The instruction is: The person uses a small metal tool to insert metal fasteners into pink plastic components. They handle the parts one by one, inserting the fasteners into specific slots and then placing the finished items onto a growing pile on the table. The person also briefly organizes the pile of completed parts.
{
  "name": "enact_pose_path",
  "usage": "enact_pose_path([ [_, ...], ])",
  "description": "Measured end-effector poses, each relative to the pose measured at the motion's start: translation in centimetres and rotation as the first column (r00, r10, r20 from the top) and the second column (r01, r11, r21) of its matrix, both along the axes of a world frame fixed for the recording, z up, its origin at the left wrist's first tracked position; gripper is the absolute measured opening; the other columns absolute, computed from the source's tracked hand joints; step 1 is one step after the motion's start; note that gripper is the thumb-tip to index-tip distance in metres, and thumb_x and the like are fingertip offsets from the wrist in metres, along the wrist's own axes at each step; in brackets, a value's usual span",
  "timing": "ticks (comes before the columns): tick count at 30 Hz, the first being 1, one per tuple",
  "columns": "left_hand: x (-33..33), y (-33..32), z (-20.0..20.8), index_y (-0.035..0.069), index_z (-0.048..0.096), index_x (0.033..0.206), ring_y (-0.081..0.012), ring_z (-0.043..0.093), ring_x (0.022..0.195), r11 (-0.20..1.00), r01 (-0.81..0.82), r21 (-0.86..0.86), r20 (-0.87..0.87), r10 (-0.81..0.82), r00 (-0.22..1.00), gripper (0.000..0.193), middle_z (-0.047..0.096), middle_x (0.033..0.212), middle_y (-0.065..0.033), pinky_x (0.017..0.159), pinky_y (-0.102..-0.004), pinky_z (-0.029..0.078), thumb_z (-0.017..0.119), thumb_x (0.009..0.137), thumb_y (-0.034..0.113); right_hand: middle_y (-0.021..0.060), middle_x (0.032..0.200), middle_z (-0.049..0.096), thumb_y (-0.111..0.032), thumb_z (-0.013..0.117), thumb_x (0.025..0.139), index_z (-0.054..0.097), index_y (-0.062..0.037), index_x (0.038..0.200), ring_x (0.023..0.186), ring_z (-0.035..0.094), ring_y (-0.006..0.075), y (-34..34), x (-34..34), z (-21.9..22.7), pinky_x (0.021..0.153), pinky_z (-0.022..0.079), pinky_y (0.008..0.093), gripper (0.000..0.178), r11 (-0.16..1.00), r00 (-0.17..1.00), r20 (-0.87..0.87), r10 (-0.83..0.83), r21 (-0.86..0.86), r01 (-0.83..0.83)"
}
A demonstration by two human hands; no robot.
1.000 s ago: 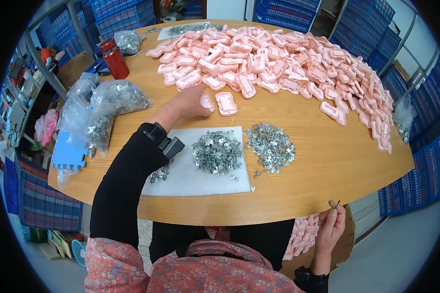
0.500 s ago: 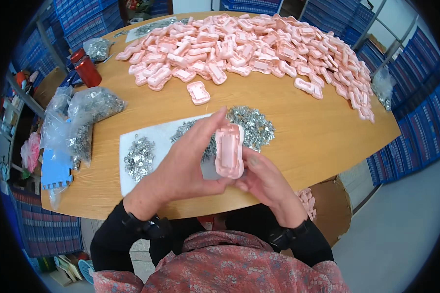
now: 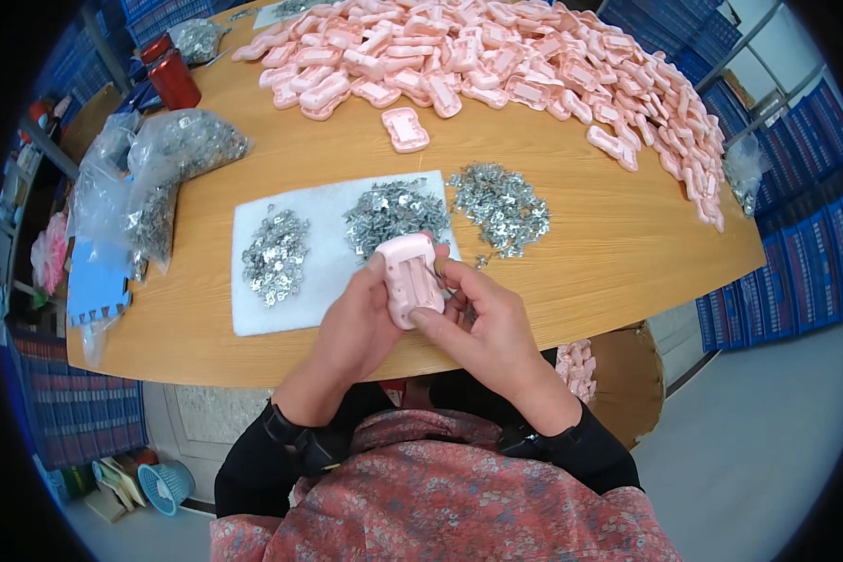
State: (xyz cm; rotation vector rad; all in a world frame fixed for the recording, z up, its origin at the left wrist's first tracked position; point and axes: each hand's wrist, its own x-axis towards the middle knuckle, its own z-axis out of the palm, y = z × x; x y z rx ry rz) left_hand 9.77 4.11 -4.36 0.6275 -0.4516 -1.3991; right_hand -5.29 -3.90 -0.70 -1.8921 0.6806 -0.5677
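A pale-pink, waisted plastic shell point(image 3: 410, 281) is held above the near right corner of a white rectangular foam mat point(image 3: 326, 267), slotted face upward. The left hand point(image 3: 356, 323), spread wide around it half a second ago, now cradles its left side; the right hand point(image 3: 487, 323) grasps its right, thumb on the near end. This apparently steadies the piece for close handling. Whether the right fingers also pinch something small, I cannot tell. Silvery metal clips point(image 3: 393, 217) lie beyond.
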Motion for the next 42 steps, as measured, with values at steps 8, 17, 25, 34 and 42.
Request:
enact_pose_path([
  [8, 0.8, 0.4, -0.2, 0.005, 0.037, 0.151, -0.0288, 0.066, 0.107, 0.992, -0.014, 0.128, -0.092, 0.026, 0.995, 0.059, 0.065, 0.120, -0.0173, 0.091, -0.0489, 0.055, 0.028, 0.106, 0.042, 0.0051, 0.082, 0.065, -0.012, 0.071, 0.091, 0.066, 0.0020, 0.109, 0.069, 0.057, 0.0102, -3.6, -3.5, -2.5, 0.064, 0.049, 0.0266, 0.023, 0.959, 0.961, 0.069, -0.268, -0.071, 0.273],
  [17, 1.8, 2.0, -2.7, -0.001, 0.043, 0.144, -0.0199, 0.063, 0.088, 0.994, -0.040, 0.102, -0.159, 0.056, 0.986, 0.058, 0.064, 0.098, -0.0092, 0.076, -0.0344, 0.054, 0.044, 0.100, 0.037, 0.0133, 0.085, 0.064, -0.004, 0.070, 0.086, 0.066, -0.0021, 0.102, 0.075, 0.064, 0.0268, -6.3, -3.8, -4.7, 0.068, 0.052, 0.0351, 0.017, 0.901, 0.956, -0.139, -0.259, -0.393, 0.187],
  [25, 1.6, 2.5, -2.9, 0.000, 0.044, 0.142, -0.0197, 0.062, 0.083, 0.988, -0.015, 0.156, -0.068, 0.025, 0.997, 0.058, 0.063, 0.095, -0.0081, 0.075, -0.0330, 0.052, 0.055, 0.094, 0.031, 0.0127, 0.096, 0.064, -0.005, 0.067, 0.087, 0.066, -0.0035, 0.100, 0.082, 0.064, 0.0344, -7.3, -2.2, -4.6, 0.072, 0.052, 0.0406, 0.013, 0.856, 0.956, -0.204, -0.213, -0.510, 0.082],
  [34, 0.7, 1.5, -1.1, 0.002, 0.045, 0.142, -0.0164, 0.064, 0.083, 0.973, 0.028, 0.230, -0.009, -0.027, 1.000, 0.050, 0.064, 0.094, -0.0071, 0.074, -0.0308, 0.054, 0.060, 0.096, 0.015, 0.0137, 0.095, 0.063, -0.008, 0.068, 0.087, 0.063, -0.0039, 0.100, 0.082, 0.064, 0.0356, -8.3, -2.9, -5.2, 0.071, 0.052, 0.0426, 0.014, 0.856, 0.946, -0.278, -0.168, -0.517, 0.000],
  [42, -0.8, -1.6, -0.3, 0.004, 0.046, 0.142, -0.0166, 0.066, 0.083, 0.959, 0.042, 0.279, 0.019, -0.049, 0.999, 0.048, 0.065, 0.095, -0.0073, 0.074, -0.0320, 0.056, 0.059, 0.097, 0.015, 0.0109, 0.086, 0.060, -0.004, 0.071, 0.087, 0.062, 0.0010, 0.099, 0.072, 0.059, 0.0211, -8.3, -3.8, -4.1, 0.064, 0.048, 0.0312, 0.016, 0.939, 0.984, -0.097, -0.151, -0.326, 0.112],
])
